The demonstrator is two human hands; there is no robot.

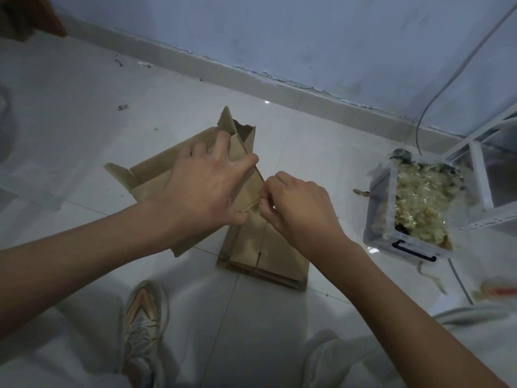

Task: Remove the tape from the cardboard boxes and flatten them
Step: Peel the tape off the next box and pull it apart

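Left hand [201, 191] spreads wide and presses flat on the cardboard box [179, 175] lying on the floor [84, 121] beside the clear bin [414, 208], while the right hand [296, 203] pinches fingers tight at the box's near edge, the tape itself too small to make out

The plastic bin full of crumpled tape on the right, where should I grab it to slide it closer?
Probably by the near short end of the bin, where the dark latch handle faces you. Come from your side with the right hand once it is free; it is pinching at the cardboard box now. The far end sits against a white shelf frame, so reaching there looks awkward.
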